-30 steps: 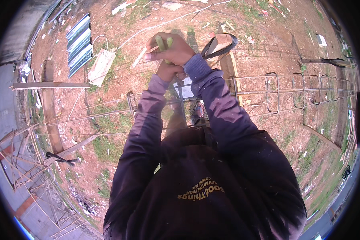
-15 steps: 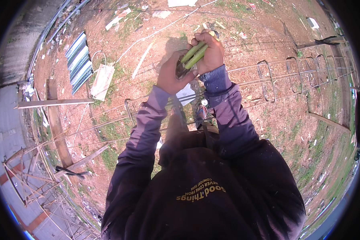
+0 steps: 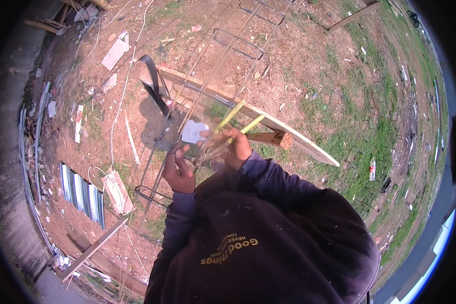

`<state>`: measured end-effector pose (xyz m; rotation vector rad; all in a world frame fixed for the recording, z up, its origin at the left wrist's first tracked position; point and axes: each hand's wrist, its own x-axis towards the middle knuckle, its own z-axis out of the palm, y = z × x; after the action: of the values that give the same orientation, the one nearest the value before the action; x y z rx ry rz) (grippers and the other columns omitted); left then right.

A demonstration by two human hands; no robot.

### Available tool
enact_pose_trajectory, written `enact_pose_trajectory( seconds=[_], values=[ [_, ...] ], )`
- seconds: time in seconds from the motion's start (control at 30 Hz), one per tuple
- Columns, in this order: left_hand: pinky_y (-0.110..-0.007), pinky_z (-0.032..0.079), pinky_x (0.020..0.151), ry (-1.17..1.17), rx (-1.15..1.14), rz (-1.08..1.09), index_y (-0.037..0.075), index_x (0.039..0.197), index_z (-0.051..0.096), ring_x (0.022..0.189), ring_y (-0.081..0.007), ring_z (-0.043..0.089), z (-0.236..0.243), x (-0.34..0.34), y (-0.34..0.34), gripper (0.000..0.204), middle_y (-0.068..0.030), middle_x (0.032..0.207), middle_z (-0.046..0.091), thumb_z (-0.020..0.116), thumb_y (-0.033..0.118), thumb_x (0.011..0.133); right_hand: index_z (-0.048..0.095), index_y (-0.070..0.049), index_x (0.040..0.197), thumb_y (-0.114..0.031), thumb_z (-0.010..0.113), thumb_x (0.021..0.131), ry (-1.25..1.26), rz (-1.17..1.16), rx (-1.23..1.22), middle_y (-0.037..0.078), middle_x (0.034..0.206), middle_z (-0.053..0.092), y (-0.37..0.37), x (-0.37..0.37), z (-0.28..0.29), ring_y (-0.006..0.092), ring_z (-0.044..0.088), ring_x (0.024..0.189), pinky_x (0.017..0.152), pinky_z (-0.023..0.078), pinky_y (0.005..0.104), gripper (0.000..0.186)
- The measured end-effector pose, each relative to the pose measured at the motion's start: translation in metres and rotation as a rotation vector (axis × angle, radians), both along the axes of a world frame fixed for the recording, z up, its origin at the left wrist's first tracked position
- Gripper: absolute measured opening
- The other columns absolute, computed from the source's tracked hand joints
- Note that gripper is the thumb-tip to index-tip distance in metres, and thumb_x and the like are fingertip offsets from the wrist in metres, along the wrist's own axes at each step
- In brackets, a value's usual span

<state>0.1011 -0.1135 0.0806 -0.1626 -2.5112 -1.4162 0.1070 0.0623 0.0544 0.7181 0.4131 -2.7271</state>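
Note:
Pincers with yellow-green handles point(image 3: 253, 123) sit in my right hand point(image 3: 238, 149), fingers closed round them. The handles are spread and point away, up and to the right. The tool's head is smeared by motion, close to my left hand point(image 3: 180, 172). That hand is loosely curled, thumb and fingertips bent inward beside a long steel bar; anything between the fingers is too small to make out. Both hands are over a rebar cage of long thin bars and square stirrups point(image 3: 238, 39), which runs from the top toward the lower left.
A wooden plank point(image 3: 294, 137) crosses under the cage, a black strap point(image 3: 155, 87) at its left end. A pale flat piece point(image 3: 193, 131) lies by my hands. Corrugated metal sheet point(image 3: 81, 195), a narrow board point(image 3: 93, 249) and scraps lie on dirt and grass.
My view has turned and shifted along the cage to a wooden support. Both hands have come closer to my body and moved apart. The pincers' handles, formerly close together, are now spread.

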Motion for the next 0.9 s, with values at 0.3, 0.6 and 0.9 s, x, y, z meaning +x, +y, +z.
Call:
enact_pose_trajectory(
  seconds=[0.3,0.6,0.9],
  values=[
    [-0.025,0.043,0.052,-0.337,0.482,0.033,-0.002,0.108,0.060,0.054,-0.0066,0.047,0.001,0.061,-0.080,0.030,-0.0010,0.062,0.048,0.044,0.023,0.106,0.046,0.001,0.121,-0.013,0.048,0.086,-0.062,0.396,0.826,0.023,0.083,0.068,0.159,0.036,0.020,0.0345,0.070,0.070,0.062,0.060,0.0411,0.038],
    [-0.024,0.042,0.055,-0.296,0.476,0.054,-0.002,0.111,0.062,0.053,-0.0072,0.048,-0.002,0.097,-0.107,0.031,-0.0008,0.058,0.050,0.045,0.023,0.105,0.070,-0.007,0.111,-0.026,0.055,0.084,0.165,2.189,2.155,0.015,0.101,0.071,0.171,-0.026,0.002,0.0327,0.070,0.091,0.080,0.055,0.0429,0.037],
    [-0.036,0.057,0.077,-0.427,1.047,0.144,-0.004,0.133,0.049,0.088,-0.0288,0.071,-0.003,0.067,-0.094,0.044,-0.0261,0.106,0.068,0.042,0.030,0.106,0.074,-0.010,0.105,-0.031,0.067,0.078,0.184,2.023,2.418,0.015,0.103,0.072,0.138,-0.040,0.002,0.0335,0.068,0.101,0.089,0.051,0.0494,0.035]
  ],
)
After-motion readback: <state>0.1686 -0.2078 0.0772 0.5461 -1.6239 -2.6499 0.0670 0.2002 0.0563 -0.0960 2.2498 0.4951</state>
